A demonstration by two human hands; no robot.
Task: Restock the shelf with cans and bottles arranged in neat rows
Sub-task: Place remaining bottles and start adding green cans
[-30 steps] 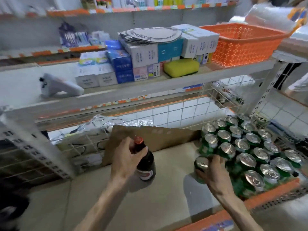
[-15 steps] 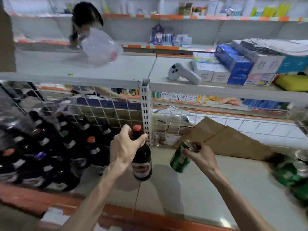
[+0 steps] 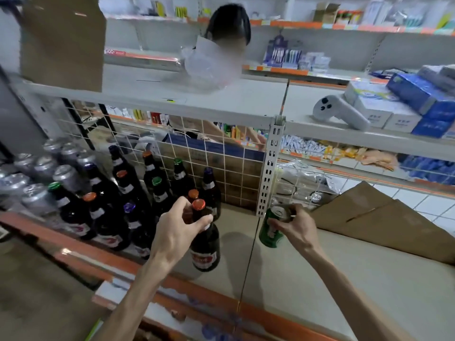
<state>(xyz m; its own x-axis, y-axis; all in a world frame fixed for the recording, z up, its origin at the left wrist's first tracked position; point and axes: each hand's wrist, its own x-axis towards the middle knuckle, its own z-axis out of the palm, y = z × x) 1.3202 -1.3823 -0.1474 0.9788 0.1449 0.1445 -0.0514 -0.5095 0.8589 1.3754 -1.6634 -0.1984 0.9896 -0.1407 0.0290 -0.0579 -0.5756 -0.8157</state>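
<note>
A: Change since the frame half a second ago?

B: The view has swung further left. The bottle [image 3: 205,244] in the left hand [image 3: 176,233] now stands closer to the bottle group [image 3: 138,200], and the green can [image 3: 272,228] in the right hand [image 3: 294,228] has come up to the perforated upright post [image 3: 270,168].

A: State of the left fingers [image 3: 200,221]?

B: Closed around the bottle's neck, just below its orange cap. The bottle body hangs below the fingers, tilted; contact with the shelf [image 3: 344,279] cannot be determined.

A: State of the right fingers [image 3: 277,223]?

B: Curled around the can's upper rim and side. The can is tilted, its top toward the post, its base off the shelf.

A: Items relative to the fingers?

B: Left of the left fingers: dark bottles with mixed cap colours, then silver cans [image 3: 41,178] further left. Beyond both hands: a wire grid panel [image 3: 221,153]. Right of the right fingers: flattened cardboard [image 3: 384,225] lying on the shelf.
</note>
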